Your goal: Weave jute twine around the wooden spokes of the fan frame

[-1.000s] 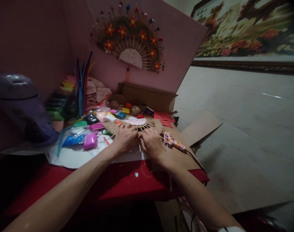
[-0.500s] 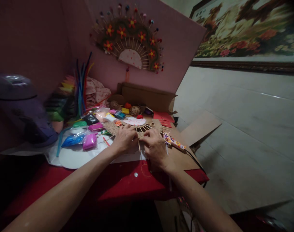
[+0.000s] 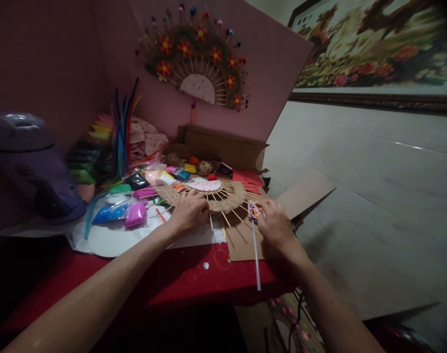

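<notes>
A half-round fan of thin sticks with a woven twine band (image 3: 227,203) lies in front of me, its spotted white-and-red centre piece (image 3: 205,186) at the far side. My left hand (image 3: 191,212) is closed on the near left part of the band, fingertips partly hidden. Right of the fan, my right hand (image 3: 275,221) is closed around a glue gun (image 3: 254,211) covered in a colourful pattern. From its back end a long clear glue stick (image 3: 256,260) points toward me, over the red cloth.
Bagged coloured clay (image 3: 136,215), a white disc (image 3: 107,241) and a purple bottle (image 3: 39,166) stand or lie to the left. Twine balls (image 3: 204,168) sit behind the fan. Cardboard (image 3: 241,240) lies beneath its right side. A finished flowered fan (image 3: 197,68) hangs on the pink board.
My right hand has left the near edge of the twine band, moved right and taken hold of the glue gun, turning it. My left hand stays on the fan.
</notes>
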### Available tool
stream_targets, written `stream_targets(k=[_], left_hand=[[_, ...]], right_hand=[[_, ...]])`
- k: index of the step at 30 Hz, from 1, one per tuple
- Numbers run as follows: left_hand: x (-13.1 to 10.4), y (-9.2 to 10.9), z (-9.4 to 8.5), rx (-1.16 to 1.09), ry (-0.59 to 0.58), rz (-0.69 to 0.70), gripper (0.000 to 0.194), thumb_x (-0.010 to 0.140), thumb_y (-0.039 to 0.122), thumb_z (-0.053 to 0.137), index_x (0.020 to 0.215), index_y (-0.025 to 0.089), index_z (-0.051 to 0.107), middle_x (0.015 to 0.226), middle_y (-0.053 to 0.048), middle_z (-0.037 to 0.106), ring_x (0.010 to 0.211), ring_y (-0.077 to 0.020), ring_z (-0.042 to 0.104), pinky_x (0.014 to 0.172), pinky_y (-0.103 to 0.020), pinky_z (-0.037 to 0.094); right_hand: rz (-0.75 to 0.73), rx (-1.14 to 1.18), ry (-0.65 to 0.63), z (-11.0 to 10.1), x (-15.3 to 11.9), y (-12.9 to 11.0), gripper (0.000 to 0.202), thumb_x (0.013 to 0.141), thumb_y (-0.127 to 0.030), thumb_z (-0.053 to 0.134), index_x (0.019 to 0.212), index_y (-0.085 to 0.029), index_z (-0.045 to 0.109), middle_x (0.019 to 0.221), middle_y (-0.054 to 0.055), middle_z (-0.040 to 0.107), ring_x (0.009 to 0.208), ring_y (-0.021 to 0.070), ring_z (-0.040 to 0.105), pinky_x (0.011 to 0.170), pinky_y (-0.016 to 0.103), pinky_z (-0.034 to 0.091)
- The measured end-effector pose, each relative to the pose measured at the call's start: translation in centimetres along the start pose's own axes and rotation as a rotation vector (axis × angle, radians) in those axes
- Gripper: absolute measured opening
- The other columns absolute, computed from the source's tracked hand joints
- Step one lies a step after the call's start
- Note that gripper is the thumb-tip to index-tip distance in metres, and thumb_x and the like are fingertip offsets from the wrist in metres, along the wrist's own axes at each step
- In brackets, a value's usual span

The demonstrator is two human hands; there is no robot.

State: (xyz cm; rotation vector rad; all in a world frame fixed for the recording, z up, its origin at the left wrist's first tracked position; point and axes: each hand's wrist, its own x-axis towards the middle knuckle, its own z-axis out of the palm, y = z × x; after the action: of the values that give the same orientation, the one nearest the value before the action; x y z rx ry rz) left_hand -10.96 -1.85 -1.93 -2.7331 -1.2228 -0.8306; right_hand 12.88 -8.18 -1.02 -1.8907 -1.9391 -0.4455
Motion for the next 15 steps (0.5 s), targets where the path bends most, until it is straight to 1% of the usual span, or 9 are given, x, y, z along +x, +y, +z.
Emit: stream_targets(k=[2, 3, 4, 6, 8, 12, 15], left_hand=[[0.0, 0.0, 0.0, -0.006, 0.005, 0.008, 0.013, 0.073, 0.016, 0.051, 0.067, 0.017, 0.062, 0.076, -0.005, 0.061, 0.083, -0.0207, 0.045, 0.07, -0.033, 0.033], [0.0, 0.0, 0.0, -0.007, 0.008, 0.013, 0.013, 0.074, 0.016, 0.051, 0.067, 0.017, 0.062, 0.076, -0.005, 0.061, 0.084, -0.0209, 0.045, 0.07, -0.033, 0.033], [0.0, 0.0, 0.1, -0.007, 0.01, 0.017, 0.013, 0.074, 0.016, 0.051, 0.067, 0.017, 0.062, 0.076, -0.005, 0.061, 0.084, -0.0212, 0.045, 0.071, -0.033, 0.033], [0.0, -0.1, 0.2, -0.004, 0.011, 0.022, 0.013, 0.073, 0.017, 0.051, 0.067, 0.018, 0.063, 0.076, -0.005, 0.061, 0.084, -0.0215, 0.045, 0.072, -0.034, 0.033], [0.1, -0.2, 0.3, 0.0, 0.013, 0.029, 0.014, 0.074, 0.018, 0.051, 0.066, 0.018, 0.062, 0.076, -0.005, 0.061, 0.085, -0.0217, 0.045, 0.073, -0.035, 0.033], [0.1, -0.3, 0.2, 0.004, 0.015, 0.038, 0.014, 0.074, 0.018, 0.051, 0.066, 0.018, 0.062, 0.076, -0.005, 0.06, 0.085, -0.0216, 0.045, 0.075, -0.035, 0.033], [0.1, -0.2, 0.1, -0.003, 0.016, 0.032, 0.014, 0.074, 0.017, 0.051, 0.066, 0.018, 0.062, 0.076, -0.006, 0.061, 0.085, -0.0217, 0.045, 0.074, -0.035, 0.033]], right_hand=[[0.088, -0.104, -0.158, 0.6, -0.3, 2.3, 0.036, 0.078, -0.015, 0.041, 0.11, -0.015, 0.055, 0.099, 0.012, 0.055, 0.092, 0.0239, 0.048, 0.078, 0.033, 0.035], [0.08, -0.123, -0.24, 1.0, -0.5, 3.2, 0.038, 0.078, -0.017, 0.041, 0.115, -0.017, 0.053, 0.099, 0.012, 0.056, 0.091, 0.0239, 0.049, 0.076, 0.033, 0.035], [0.062, -0.133, -0.285, 1.4, -0.7, 3.9, 0.04, 0.079, -0.018, 0.041, 0.118, -0.019, 0.05, 0.099, 0.011, 0.056, 0.091, 0.0234, 0.049, 0.074, 0.032, 0.035], [0.016, -0.161, -0.299, 2.0, -0.8, 4.6, 0.043, 0.08, -0.018, 0.041, 0.122, -0.02, 0.046, 0.101, 0.011, 0.056, 0.092, 0.0229, 0.05, 0.073, 0.031, 0.034], [0.007, -0.182, -0.298, 2.4, -0.7, 4.8, 0.043, 0.081, -0.021, 0.04, 0.124, -0.021, 0.046, 0.101, 0.011, 0.056, 0.093, 0.0235, 0.05, 0.073, 0.031, 0.033], [0.044, -0.134, -0.293, 2.4, -0.4, 4.7, 0.045, 0.08, -0.024, 0.044, 0.124, -0.02, 0.045, 0.104, 0.013, 0.057, 0.096, 0.0248, 0.052, 0.072, 0.03, 0.034], [0.133, -0.091, -0.28, 1.7, -1.0, 5.2, 0.037, 0.08, -0.026, 0.043, 0.116, -0.023, 0.051, 0.107, 0.01, 0.058, 0.092, 0.0237, 0.055, 0.066, 0.029, 0.034]])
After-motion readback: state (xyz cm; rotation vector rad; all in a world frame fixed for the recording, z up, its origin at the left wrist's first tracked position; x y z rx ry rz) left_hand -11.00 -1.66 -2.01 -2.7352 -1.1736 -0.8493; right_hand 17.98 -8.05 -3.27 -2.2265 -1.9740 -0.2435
